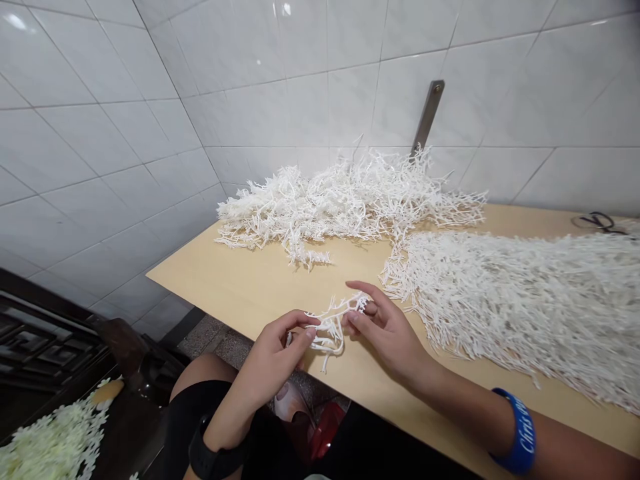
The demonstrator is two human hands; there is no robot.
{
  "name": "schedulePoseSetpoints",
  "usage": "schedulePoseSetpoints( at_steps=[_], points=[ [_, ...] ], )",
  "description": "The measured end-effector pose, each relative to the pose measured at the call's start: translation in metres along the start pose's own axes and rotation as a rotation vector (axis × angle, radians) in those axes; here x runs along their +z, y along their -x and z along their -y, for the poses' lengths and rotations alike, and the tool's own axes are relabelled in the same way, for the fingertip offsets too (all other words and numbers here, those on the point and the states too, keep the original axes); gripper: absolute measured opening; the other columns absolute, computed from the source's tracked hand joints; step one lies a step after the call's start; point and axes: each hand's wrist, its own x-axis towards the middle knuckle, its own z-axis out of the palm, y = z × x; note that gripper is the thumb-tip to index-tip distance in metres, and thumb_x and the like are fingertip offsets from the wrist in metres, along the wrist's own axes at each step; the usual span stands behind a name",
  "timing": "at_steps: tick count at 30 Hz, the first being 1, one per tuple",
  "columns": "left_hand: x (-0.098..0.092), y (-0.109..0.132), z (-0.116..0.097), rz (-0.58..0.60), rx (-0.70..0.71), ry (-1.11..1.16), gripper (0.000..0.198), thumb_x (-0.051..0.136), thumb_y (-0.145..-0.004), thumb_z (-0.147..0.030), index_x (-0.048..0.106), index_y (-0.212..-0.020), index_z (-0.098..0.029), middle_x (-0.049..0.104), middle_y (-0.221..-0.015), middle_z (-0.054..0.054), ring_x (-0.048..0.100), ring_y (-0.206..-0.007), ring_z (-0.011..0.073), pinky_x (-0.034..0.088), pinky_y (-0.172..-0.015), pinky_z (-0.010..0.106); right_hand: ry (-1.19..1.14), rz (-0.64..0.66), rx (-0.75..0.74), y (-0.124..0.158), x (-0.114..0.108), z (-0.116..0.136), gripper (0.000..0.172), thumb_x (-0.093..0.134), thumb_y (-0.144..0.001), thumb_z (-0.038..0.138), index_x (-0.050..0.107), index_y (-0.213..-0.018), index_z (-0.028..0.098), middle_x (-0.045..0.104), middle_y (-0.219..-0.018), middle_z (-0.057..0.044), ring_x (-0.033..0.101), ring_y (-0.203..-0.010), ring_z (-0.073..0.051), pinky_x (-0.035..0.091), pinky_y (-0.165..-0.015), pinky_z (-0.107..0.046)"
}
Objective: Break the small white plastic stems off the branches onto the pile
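A small white plastic branch piece (334, 325) is held between both hands just over the near edge of the wooden table (235, 280). My left hand (273, 357) pinches its lower left end with thumb and fingers. My right hand (383, 330) grips its upper right end, fingers curled round the twigs. A black watch sits on my left wrist and a blue wristband (517, 437) on my right forearm.
A heap of white branch pieces (345, 200) lies at the back of the table against the tiled wall. A larger spread pile (525, 300) covers the right side. Black scissors (603, 223) lie far right. Pale yellow pieces (50, 443) fill a container at lower left. A metal bracket (427, 117) hangs on the wall.
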Motion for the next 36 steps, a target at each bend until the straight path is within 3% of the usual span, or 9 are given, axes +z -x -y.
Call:
schedulePoseSetpoints(
  at_steps=[3,6,9,11,15,20,25,29,36],
  points=[
    [0.007,-0.003,0.001,-0.079,0.011,0.112,0.025,0.063,-0.084,-0.038,0.065,-0.094,-0.016,0.059,-0.071,-0.001,0.052,-0.056,0.0099,0.041,-0.055,0.021,0.031,-0.121,-0.117,0.002,0.0,0.003,0.05,0.069,-0.083,0.034,0.046,-0.127,0.028,0.064,-0.092,-0.002,0.06,-0.082,-0.017,0.051,-0.072,-0.033],
    [0.013,-0.005,0.001,-0.193,0.024,0.2,0.023,0.066,-0.081,-0.036,0.064,-0.091,-0.015,0.061,-0.073,0.0,0.055,-0.06,0.0104,0.044,-0.058,0.021,0.314,-0.336,-0.476,0.009,0.001,0.007,0.024,0.07,-0.083,0.021,0.056,-0.102,0.026,0.061,-0.094,-0.002,0.057,-0.087,-0.017,0.048,-0.076,-0.031],
    [0.018,-0.004,-0.002,-0.26,0.036,0.247,0.023,0.068,-0.08,-0.036,0.064,-0.09,-0.016,0.062,-0.072,0.0,0.057,-0.063,0.0114,0.046,-0.061,0.021,0.553,-0.148,-0.738,0.018,0.004,0.009,0.012,0.063,-0.087,0.011,0.06,-0.09,0.023,0.063,-0.08,0.0,0.058,-0.075,-0.014,0.047,-0.07,-0.027],
    [0.021,-0.003,-0.004,-0.263,0.04,0.256,0.022,0.067,-0.081,-0.036,0.065,-0.09,-0.016,0.063,-0.071,0.0,0.058,-0.064,0.0115,0.046,-0.062,0.02,0.605,-0.026,-0.683,0.02,0.006,0.008,0.011,0.058,-0.09,0.012,0.063,-0.095,0.021,0.066,-0.078,-0.001,0.059,-0.069,-0.014,0.047,-0.064,-0.026],
    [0.025,0.0,-0.008,-0.17,0.04,0.279,0.021,0.065,-0.083,-0.037,0.065,-0.09,-0.017,0.063,-0.072,0.0,0.058,-0.067,0.0119,0.045,-0.064,0.019,0.645,-0.045,-0.388,0.015,0.007,0.001,0.014,0.06,-0.09,0.022,0.066,-0.102,0.018,0.066,-0.077,-0.002,0.056,-0.06,-0.014,0.044,-0.055,-0.026],
    [0.026,0.001,-0.008,-0.058,0.026,0.263,0.021,0.061,-0.087,-0.037,0.063,-0.09,-0.017,0.059,-0.072,-0.001,0.055,-0.07,0.0123,0.042,-0.066,0.02,0.605,-0.035,-0.224,0.009,0.007,0.001,0.018,0.061,-0.084,0.022,0.065,-0.101,0.02,0.064,-0.075,0.0,0.052,-0.058,-0.013,0.041,-0.054,-0.026],
    [0.024,0.002,-0.008,0.032,0.028,0.229,0.023,0.055,-0.091,-0.038,0.06,-0.091,-0.016,0.054,-0.07,-0.001,0.051,-0.07,0.0125,0.04,-0.068,0.022,0.564,-0.046,-0.168,0.009,0.008,0.002,0.015,0.064,-0.081,0.022,0.062,-0.096,0.02,0.06,-0.074,0.001,0.048,-0.058,-0.012,0.039,-0.053,-0.025],
    [0.023,0.003,-0.009,0.073,0.024,0.182,0.02,0.051,-0.093,-0.036,0.057,-0.09,-0.017,0.05,-0.071,-0.003,0.048,-0.069,0.0117,0.038,-0.066,0.021,0.575,-0.04,-0.224,0.009,0.007,0.002,0.01,0.067,-0.082,0.026,0.059,-0.083,0.02,0.055,-0.071,0.002,0.047,-0.059,-0.011,0.038,-0.055,-0.025],
    [0.023,0.006,-0.006,0.074,0.106,-0.059,0.019,0.047,-0.097,-0.036,0.055,-0.091,-0.02,0.057,-0.08,-0.001,0.051,-0.075,0.0135,0.038,-0.066,0.022,0.495,0.074,-0.251,0.006,0.007,0.003,0.01,0.065,-0.087,0.029,0.068,-0.087,0.019,0.057,-0.089,-0.003,0.053,-0.071,-0.013,0.04,-0.058,-0.024]
  ],
)
